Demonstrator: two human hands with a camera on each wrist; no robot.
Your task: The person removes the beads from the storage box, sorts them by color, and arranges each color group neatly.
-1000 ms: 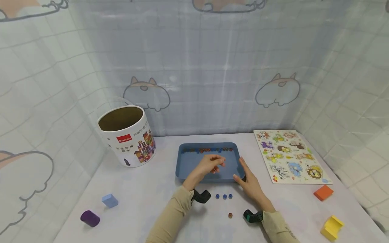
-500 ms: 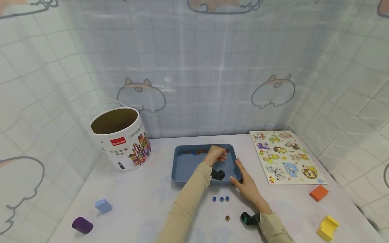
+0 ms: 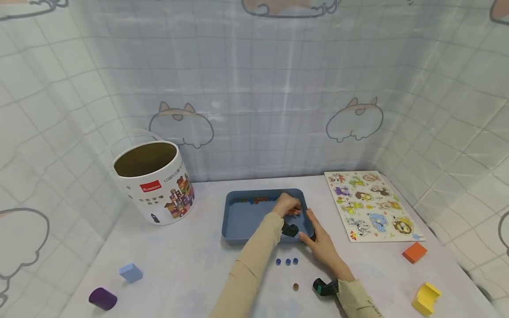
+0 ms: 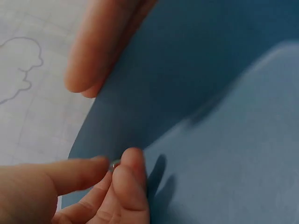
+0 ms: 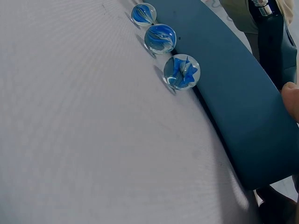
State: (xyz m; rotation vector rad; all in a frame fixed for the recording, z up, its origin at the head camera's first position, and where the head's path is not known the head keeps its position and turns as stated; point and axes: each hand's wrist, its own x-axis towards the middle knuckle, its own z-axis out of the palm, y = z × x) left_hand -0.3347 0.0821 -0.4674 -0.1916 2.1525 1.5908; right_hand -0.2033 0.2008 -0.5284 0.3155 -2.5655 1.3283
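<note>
Inside the blue tray [image 3: 246, 223], near its right end, my left hand [image 3: 287, 205] pinches a small glass marble [image 4: 115, 164] between thumb and fingertips. Only a sliver of that marble shows. My right hand [image 3: 324, 247] rests against the tray's near right corner, fingers straight along the side and thumb on the front wall. A row of orange, blue and brown marbles [image 3: 261, 200] runs along the tray's far side; the left hand hides its right end. Before the tray lie three clear marbles with blue swirls [image 5: 181, 72] and, nearer, one brown marble [image 3: 295, 287].
A large white bucket [image 3: 159, 190] stands back left. At the right lies an animal puzzle board [image 3: 363, 207], with an orange block [image 3: 414, 252] and a yellow block [image 3: 426, 299] nearer. A light blue block [image 3: 131, 273] and a purple cylinder [image 3: 103, 298] lie left.
My left hand has moved right and farther into the tray, towards its right end. The right hand stays at the tray's corner. The head view has shifted slightly.
</note>
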